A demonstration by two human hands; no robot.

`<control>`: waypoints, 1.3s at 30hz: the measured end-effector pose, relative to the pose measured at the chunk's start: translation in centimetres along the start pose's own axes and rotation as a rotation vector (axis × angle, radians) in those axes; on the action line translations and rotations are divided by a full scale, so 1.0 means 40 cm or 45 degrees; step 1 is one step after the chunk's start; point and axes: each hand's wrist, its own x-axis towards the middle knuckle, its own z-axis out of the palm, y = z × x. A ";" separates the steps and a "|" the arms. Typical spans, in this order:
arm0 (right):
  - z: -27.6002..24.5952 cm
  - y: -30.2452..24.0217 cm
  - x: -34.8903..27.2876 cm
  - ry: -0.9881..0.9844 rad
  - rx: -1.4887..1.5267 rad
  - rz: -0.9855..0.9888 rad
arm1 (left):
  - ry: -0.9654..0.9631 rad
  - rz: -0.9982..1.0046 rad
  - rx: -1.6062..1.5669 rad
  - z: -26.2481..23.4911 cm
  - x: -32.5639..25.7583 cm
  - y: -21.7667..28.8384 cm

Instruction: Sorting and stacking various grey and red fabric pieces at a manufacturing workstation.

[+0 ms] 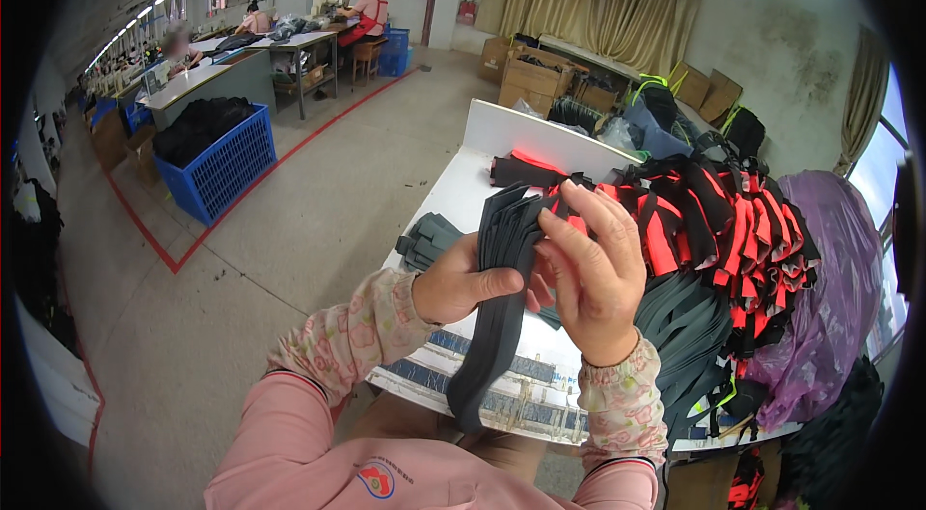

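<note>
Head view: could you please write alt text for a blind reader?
A person's left hand grips a bundle of dark strips over a white table, while the right hand touches the bundle's upper part. Black and orange-red pieces are heaped at right; a blue crate stands at left.

Held strips (496, 336) partly hidden

Shirt (463, 476) pink, sleeves (280, 423) dark-edged. Badge (375, 479) between 6 and 7 o'clock, red, blue-rimmed. Oversleeves (371, 322) beige, pink-flowered, gathered.
</note>
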 end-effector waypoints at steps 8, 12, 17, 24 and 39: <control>-0.016 -0.022 -0.009 -0.031 -0.123 -0.027 | 0.033 0.003 -0.024 0.023 -0.008 0.003; -0.031 -0.018 -0.002 -0.073 -0.041 -0.050 | 0.017 -0.083 0.001 0.018 -0.007 0.006; -0.068 -0.004 0.040 -0.253 0.201 0.055 | -0.100 -0.129 0.016 0.031 -0.005 0.016; -0.096 0.012 0.049 -0.409 0.249 0.047 | -0.199 -0.145 0.002 0.024 -0.001 0.001; -0.089 0.011 0.024 -0.396 0.211 0.025 | -0.179 -0.162 -0.022 0.020 -0.010 -0.020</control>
